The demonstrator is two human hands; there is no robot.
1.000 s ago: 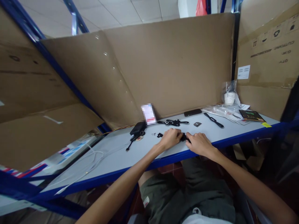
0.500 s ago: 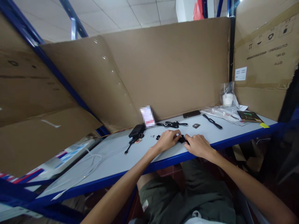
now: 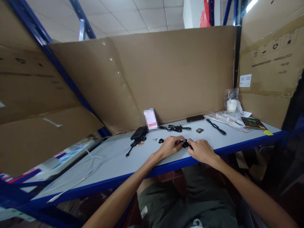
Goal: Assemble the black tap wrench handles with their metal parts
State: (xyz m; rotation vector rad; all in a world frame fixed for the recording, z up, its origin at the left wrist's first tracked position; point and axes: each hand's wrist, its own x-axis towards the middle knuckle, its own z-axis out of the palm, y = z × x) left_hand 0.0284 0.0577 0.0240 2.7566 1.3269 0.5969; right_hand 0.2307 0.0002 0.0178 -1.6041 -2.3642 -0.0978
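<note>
Close together over the front part of the table, my left hand and my right hand both hold a small black part. The left fingers curl over its left end, while my right thumb and fingers pinch the right side. Much of this part is covered by the fingers, so its exact kind does not show. Just left of my left hand lies a small black piece, with tiny silvery bits beside it. Behind my hands are several looped black straps or cables and a small grey square piece.
A black strap, a dark flat phone-like slab and a bagged white cup stand or lie to the right. At left are a black box, a blurred-out upright screen and white cables. A cardboard wall rises behind.
My left fingertips have come down from just above the black part onto its left end. My right hand keeps its pinch. The whole view has shifted slightly.
</note>
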